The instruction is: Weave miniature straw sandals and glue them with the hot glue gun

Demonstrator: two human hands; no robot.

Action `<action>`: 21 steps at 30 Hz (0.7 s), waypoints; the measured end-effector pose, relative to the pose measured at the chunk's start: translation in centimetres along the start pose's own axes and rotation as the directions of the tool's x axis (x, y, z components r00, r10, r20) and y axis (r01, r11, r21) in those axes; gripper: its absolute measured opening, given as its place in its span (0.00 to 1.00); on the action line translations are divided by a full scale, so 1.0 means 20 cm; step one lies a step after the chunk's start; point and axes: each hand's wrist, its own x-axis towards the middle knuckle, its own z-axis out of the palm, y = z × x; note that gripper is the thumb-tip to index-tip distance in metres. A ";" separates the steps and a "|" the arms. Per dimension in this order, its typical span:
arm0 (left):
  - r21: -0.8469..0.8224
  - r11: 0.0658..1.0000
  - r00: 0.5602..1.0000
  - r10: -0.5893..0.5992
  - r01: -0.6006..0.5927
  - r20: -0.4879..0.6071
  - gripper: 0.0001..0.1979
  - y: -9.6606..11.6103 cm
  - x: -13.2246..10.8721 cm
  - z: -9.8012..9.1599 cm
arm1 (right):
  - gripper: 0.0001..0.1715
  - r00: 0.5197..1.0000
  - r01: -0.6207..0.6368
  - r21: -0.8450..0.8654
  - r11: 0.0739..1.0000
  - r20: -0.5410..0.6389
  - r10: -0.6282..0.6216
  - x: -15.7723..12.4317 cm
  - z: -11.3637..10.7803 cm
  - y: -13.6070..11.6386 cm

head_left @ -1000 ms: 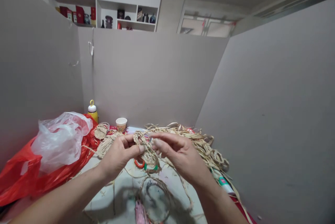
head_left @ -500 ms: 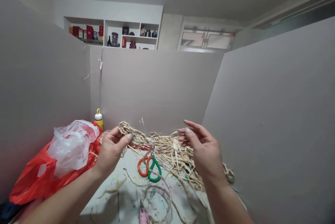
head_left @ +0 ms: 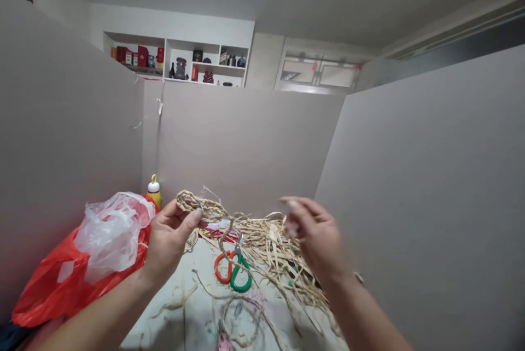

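My left hand (head_left: 170, 233) pinches a coiled, braided straw cord (head_left: 205, 209) between thumb and fingers, above the table. One end of the cord hangs toward the scissors (head_left: 233, 271), which have one orange and one green handle and lie on the tabletop. Off to the right of the cord, my right hand (head_left: 318, 233) is raised over a heap of dry straw strips (head_left: 274, 244). Its fingers are smeared by motion, and whether anything thin is between them cannot be made out.
A loop of straw cord (head_left: 241, 321) and a pink tool (head_left: 224, 340) lie near the front of the table (head_left: 197, 307). Red and white plastic bags (head_left: 110, 236) stand at left, with a yellow bottle (head_left: 153, 192) behind. Grey partitions (head_left: 246, 143) enclose the table.
My left hand has shifted slightly left with the cord. The right hand's fingers, spread apart before, are now blurred and drawn closer together. The camera has tilted up slightly.
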 end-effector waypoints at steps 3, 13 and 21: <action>-0.037 0.999 0.999 -0.040 0.041 0.015 0.06 -0.03 -0.04 0.04 | 0.17 0.871 -0.284 -0.092 0.954 0.391 0.297 -0.25 0.18 0.06; -0.002 0.944 0.885 -0.309 0.330 0.347 0.11 -0.10 -0.14 0.12 | 0.20 0.942 -0.311 0.180 0.933 0.188 0.278 -0.36 0.24 0.24; 0.295 0.805 0.606 -0.585 0.515 0.539 0.10 -0.12 0.05 0.00 | 0.15 0.886 -0.297 -0.035 0.954 0.363 0.290 -0.21 -0.01 0.15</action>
